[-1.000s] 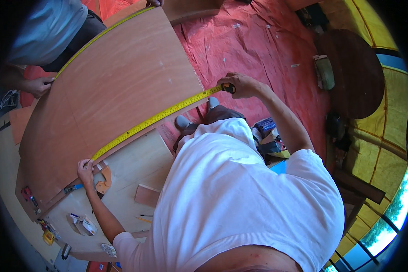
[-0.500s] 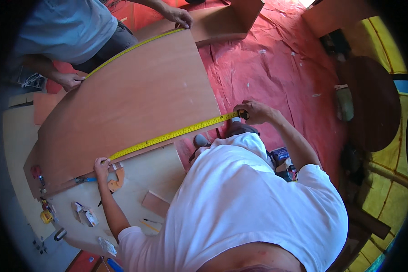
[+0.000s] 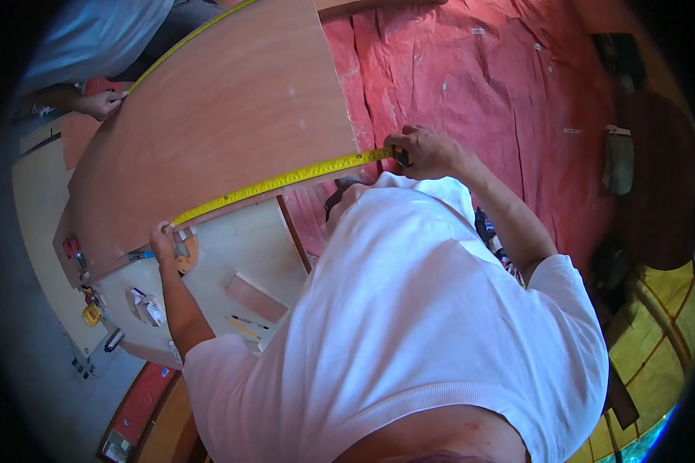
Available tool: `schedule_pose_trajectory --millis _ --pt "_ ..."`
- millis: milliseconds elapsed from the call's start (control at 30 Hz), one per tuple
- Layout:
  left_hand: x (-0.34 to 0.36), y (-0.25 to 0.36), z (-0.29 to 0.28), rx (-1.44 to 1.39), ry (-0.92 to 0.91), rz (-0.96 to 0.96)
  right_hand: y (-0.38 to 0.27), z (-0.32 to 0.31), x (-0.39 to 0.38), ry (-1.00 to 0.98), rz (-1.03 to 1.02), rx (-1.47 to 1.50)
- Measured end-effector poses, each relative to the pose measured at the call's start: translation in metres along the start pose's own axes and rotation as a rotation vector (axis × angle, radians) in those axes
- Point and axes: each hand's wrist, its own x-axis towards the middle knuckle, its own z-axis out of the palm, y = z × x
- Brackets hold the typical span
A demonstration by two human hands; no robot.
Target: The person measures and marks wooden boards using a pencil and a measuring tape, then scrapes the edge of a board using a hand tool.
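Observation:
A reddish-brown plywood panel point(image 3: 216, 116) with a curved far side fills the upper left. A yellow tape measure point(image 3: 278, 181) is stretched along its near edge. My left hand point(image 3: 162, 239) pinches the tape's end at the panel's left part, beside an orange-handled saw point(image 3: 185, 255). My right hand point(image 3: 428, 153) grips the dark tape case just past the panel's right edge. A second yellow tape point(image 3: 189, 31) runs along the curved side, where a co-worker's hand point(image 3: 100, 104) holds it.
A pale work board point(image 3: 255, 231) carries pencils, small boxes and a wood offcut point(image 3: 255, 297). A red sheet point(image 3: 471, 92) covers the floor. A dark oval board point(image 3: 652, 185) and a yellow tarp point(image 3: 672, 332) are at the right. The co-worker point(image 3: 93, 38) is at top left.
The view has shifted, with the panel and my hands higher than half a second ago. Both my hands keep their hold; the co-worker's upper hand has left the frame.

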Motion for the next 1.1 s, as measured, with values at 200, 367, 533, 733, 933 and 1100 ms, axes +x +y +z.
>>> schedule_pose_trajectory --millis 200,367,533,733,933,1100 --pt "-0.01 -0.03 0.001 -0.071 -0.014 0.025 -0.001 0.006 -0.004 0.045 -0.01 -0.013" --pt "-0.012 -0.012 0.005 -0.077 0.021 0.02 -0.003 0.006 -0.007 0.008 -0.016 -0.025" --pt "0.007 -0.014 0.019 -0.19 0.049 0.012 0.0 0.003 -0.004 0.132 -0.136 -0.016" --pt "-0.024 -0.106 0.027 -0.727 -0.064 -0.355 -0.013 0.006 0.02 0.079 -0.224 -0.024" --pt "-0.024 0.025 -0.018 -0.205 0.065 -0.112 -0.036 -0.003 -0.004 -0.055 -0.077 -0.05" --pt "-0.039 0.012 -0.023 -0.243 0.086 -0.121 -0.041 0.003 -0.003 -0.065 -0.044 -0.018"
